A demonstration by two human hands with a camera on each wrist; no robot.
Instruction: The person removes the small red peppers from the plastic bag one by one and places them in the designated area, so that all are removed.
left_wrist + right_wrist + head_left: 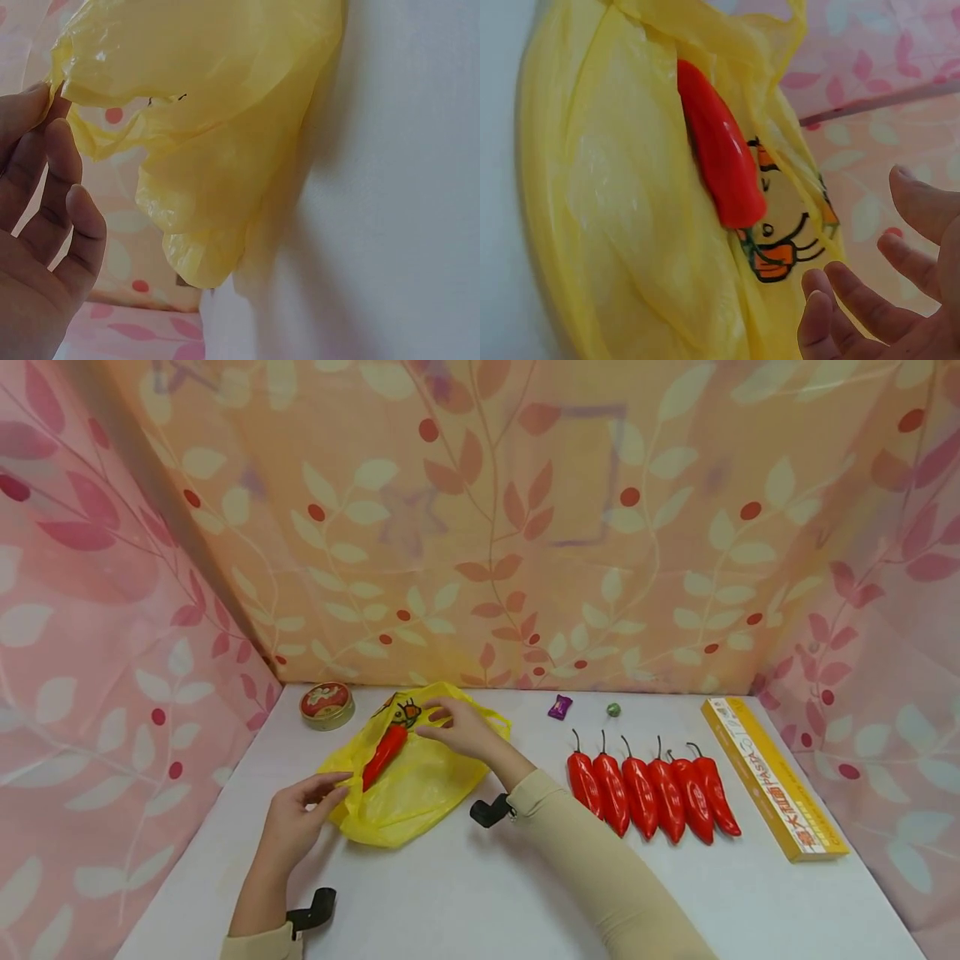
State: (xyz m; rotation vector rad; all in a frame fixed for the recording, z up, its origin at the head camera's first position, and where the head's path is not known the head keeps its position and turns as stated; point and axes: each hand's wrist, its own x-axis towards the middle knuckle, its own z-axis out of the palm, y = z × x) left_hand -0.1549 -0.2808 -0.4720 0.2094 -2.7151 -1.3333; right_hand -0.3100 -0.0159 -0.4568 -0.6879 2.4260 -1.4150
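Observation:
A yellow plastic bag (427, 785) with a printed cartoon lies on the white table, its mouth held up at the left. Between thumb and fingers my left hand (296, 818) pinches the bag's edge, also plain in the left wrist view, where the hand (45, 195) grips the thin plastic. A red chili pepper (386, 755) lies in the bag's opening, its green stem toward the cartoon print; in the right wrist view the pepper (721, 150) shows its lower tip tucked behind a fold. My right hand (461, 727) hovers beside the stem end, fingers spread and holding nothing.
Several red peppers (641, 797) lie in a row at the right, beside a long yellow pasta box (776, 777). A purple wrapped candy (559, 707) and a small green ball (613, 710) lie farther back. At the back left stands a round red-and-gold tin (327, 706).

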